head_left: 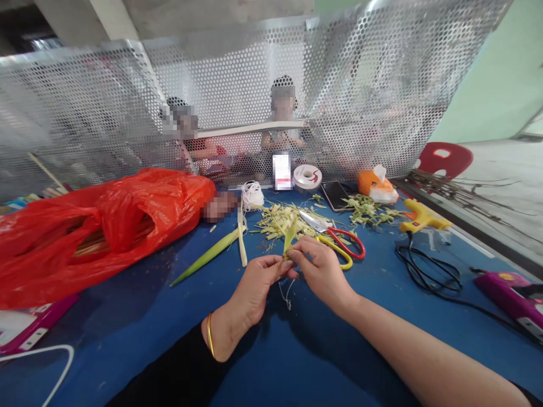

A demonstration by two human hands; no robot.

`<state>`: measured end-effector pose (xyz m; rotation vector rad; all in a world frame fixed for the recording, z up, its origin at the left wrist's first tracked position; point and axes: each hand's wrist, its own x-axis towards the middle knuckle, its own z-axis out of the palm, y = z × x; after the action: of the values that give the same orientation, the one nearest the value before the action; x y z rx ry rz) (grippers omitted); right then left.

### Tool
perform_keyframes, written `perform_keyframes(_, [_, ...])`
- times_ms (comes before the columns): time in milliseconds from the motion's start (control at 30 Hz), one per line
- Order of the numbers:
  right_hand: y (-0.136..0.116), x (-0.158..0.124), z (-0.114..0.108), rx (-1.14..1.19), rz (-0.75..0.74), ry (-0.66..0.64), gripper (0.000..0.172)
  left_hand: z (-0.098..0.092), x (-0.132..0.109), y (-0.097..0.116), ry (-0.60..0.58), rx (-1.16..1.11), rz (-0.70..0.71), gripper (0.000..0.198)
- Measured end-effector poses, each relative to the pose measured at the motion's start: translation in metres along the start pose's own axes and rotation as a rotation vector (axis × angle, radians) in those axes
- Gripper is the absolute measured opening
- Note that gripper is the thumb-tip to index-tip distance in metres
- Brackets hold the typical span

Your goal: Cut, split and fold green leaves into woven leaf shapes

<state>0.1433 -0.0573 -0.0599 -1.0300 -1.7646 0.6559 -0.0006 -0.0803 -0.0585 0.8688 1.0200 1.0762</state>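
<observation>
Both hands meet over the middle of the blue table point(178, 350), pinching the base of a small folded piece of green leaf point(291, 234). My left hand point(258, 282), with a gold bangle at the wrist, is closed on it from the left. From the right, my right hand point(320, 268) grips it between thumb and fingers. A thin white thread point(287, 297) dangles below the fingertips. Just beyond the hands lie scissors point(335, 229) with one red and one yellow handle, on a heap of pale green leaf scraps point(275, 220). A long green leaf point(206, 257) points left.
At left spreads a red plastic bag point(139, 209). Behind the scraps are white string point(252, 195), a ribbon roll point(307, 177), a phone point(336, 196) and tissues point(376, 185). A yellow glue gun point(424, 217) trails its black cord toward a purple power strip point(509, 299). Perforated sheeting point(360, 85) hangs behind.
</observation>
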Motion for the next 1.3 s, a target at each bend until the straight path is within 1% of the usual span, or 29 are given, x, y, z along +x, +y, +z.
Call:
perform_keyframes(67, [0.0,0.0,0.0008,0.029,0.027,0.001,0.025,0.0004,0.0,-0.001,0.064,0.057,0.031,0.027])
perform_keyframes(133, [0.0006,-0.0003,0.001,0.052,0.023,0.0,0.025,0.0014,-0.0004,-0.0016,0.104,0.053,0.045,0.026])
perform_keyframes(333, [0.0045,-0.0017,0.001,0.174,-0.066,0.016,0.023,0.0047,-0.0021,-0.0026,0.043,-0.165,-0.003,0.022])
perform_keyframes(500, [0.0065,-0.0009,0.0023,0.271,-0.102,0.013,0.017,0.0039,-0.0025,-0.0029,0.041,-0.184,0.031,0.019])
perform_keyframes(600, [0.0066,0.0009,0.0006,0.246,-0.13,-0.023,0.016,0.0031,-0.0028,-0.0012,0.051,-0.167,0.056,0.015])
perform_keyframes(700, [0.0071,0.0021,-0.0019,0.153,-0.193,-0.054,0.016,0.0041,-0.0039,0.0019,0.069,-0.182,0.054,0.012])
perform_keyframes(800, [0.0078,0.0018,-0.0029,0.096,-0.252,-0.035,0.017,0.0059,-0.0048,0.0037,0.068,-0.24,0.034,0.014])
perform_keyframes(867, [0.0076,0.0009,-0.0026,0.101,-0.261,-0.012,0.017,0.0065,-0.0045,0.0034,0.074,-0.274,-0.001,0.015])
perform_keyframes(967, [0.0066,0.0001,-0.0016,0.137,-0.214,0.013,0.015,0.0057,-0.0038,0.0023,0.048,-0.266,-0.065,0.014])
perform_keyframes(1033, [0.0063,0.0001,-0.0009,0.175,-0.152,0.016,0.015,0.0047,-0.0038,0.0024,0.004,-0.241,-0.075,0.016])
perform_keyframes(1100, [0.0064,0.0004,-0.0003,0.212,-0.09,0.027,0.016,0.0035,-0.0042,0.0035,-0.016,-0.222,-0.064,0.018])
perform_keyframes(1167, [0.0066,0.0008,0.0001,0.233,-0.042,0.037,0.015,0.0027,-0.0045,0.0049,0.005,-0.181,-0.04,0.02])
perform_keyframes(1300, [0.0053,0.0016,0.0005,0.266,0.006,0.046,0.014,0.0025,-0.0049,0.0065,0.08,-0.037,0.033,0.019])
